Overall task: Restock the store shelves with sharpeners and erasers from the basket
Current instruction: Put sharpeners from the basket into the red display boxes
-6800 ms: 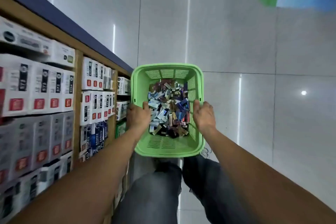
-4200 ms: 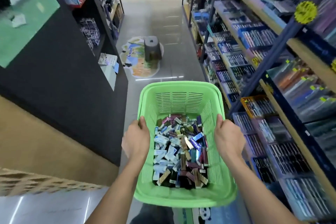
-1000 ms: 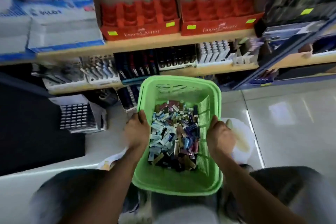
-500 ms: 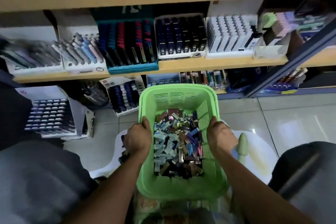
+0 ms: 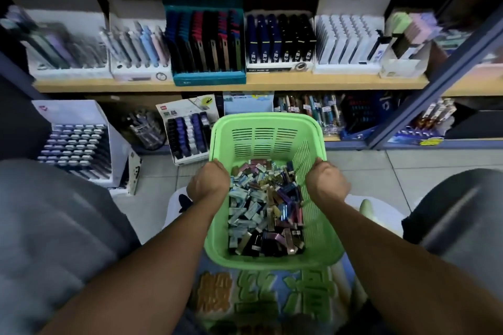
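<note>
A green plastic basket (image 5: pixel 265 128) sits low in front of me, between my knees, over a printed floor mat. Inside lies a heap of small boxed sharpeners and erasers (image 5: pixel 265 207) in blue, white, purple and gold wrappers. My left hand (image 5: pixel 208 183) grips the basket's left rim. My right hand (image 5: pixel 325 183) grips the right rim. Right behind the basket stand the wooden store shelves (image 5: pixel 272 81), holding display boxes of stationery.
A teal display box (image 5: pixel 208 46) and white boxes of packaged items fill the middle shelf. On the floor at left stand a white display box (image 5: pixel 79 144) and a smaller one (image 5: pixel 189 130). My knees frame both sides. A blue shelf post (image 5: pixel 435 76) slants at right.
I have crouched lower and come closer to the shelves. The basket has dropped with me toward the mat, both hands still on its rims.
</note>
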### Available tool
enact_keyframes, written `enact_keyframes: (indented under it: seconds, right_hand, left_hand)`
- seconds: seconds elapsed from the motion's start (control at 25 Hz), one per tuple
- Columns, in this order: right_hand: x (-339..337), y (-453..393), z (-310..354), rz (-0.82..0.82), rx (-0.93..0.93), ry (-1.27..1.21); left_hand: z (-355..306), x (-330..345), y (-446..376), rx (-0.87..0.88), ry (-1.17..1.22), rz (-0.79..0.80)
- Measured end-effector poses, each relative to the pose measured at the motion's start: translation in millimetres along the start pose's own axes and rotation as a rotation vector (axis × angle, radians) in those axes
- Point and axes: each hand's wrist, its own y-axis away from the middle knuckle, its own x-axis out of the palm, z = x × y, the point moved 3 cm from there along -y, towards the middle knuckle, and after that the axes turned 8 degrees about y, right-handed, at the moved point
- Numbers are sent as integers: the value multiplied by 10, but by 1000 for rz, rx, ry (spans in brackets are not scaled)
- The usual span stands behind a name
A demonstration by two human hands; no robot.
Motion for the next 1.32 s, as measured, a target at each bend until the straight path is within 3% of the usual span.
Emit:
enact_keyframes:
  seconds: [0.2,0.28,0.36,0.52,0.84,1.12,1.32]
  right_hand:
    - [-235,78,26,-9,-28,245]
    - [-289,116,110,-188,-90,271]
    - [-334,125,343,-361,-290,160]
    - [-250,228,897,-251,-748,73]
    - [5,38,1368,-218,-1018,300]
    - [138,-204,1261,-201,-1045,410]
    - [97,-214,1065,-230,-926,434]
  left_hand:
    - [32,-95,202,16,-131,194]
    - [60,-141,237,37,-147,243]
    - [56,-143,276,48,-162,228]
    - [81,9,355,29,-192,150]
    - [-25,-76,-72,185,-143,97]
    - [-175,-184,-443,382,-197,354]
    - [-394,30,-531,612,-353,408]
